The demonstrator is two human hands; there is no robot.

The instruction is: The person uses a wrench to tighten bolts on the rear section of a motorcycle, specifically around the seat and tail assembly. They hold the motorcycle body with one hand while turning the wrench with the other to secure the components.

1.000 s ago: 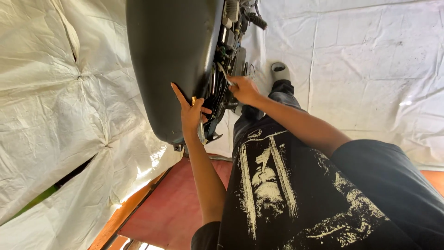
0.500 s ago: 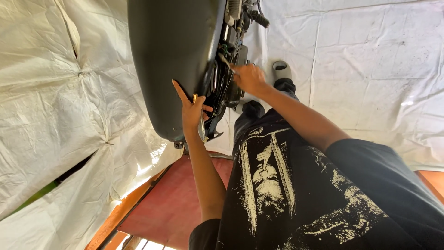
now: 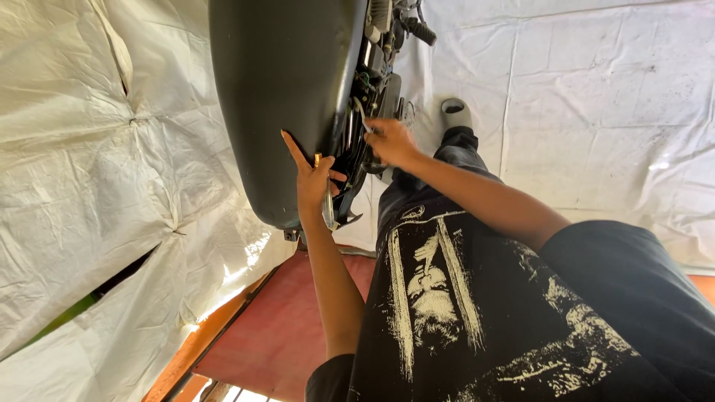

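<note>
head | left hand (image 3: 313,186) grips tool (image 3: 328,205) | right hand (image 3: 391,143) grip unclear on frame wiring (image 3: 361,112)

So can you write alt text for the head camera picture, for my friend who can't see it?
A person's left hand presses against a big dark seat while holding a slim metal tool, and their right hand reaches into the wires and machine parts beside it. White tarp surrounds them; the person wears a black printed shirt.

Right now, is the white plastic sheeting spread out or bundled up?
Spread: the white plastic sheeting lies flat behind the dark motorcycle seat, creased, seams showing.
</note>
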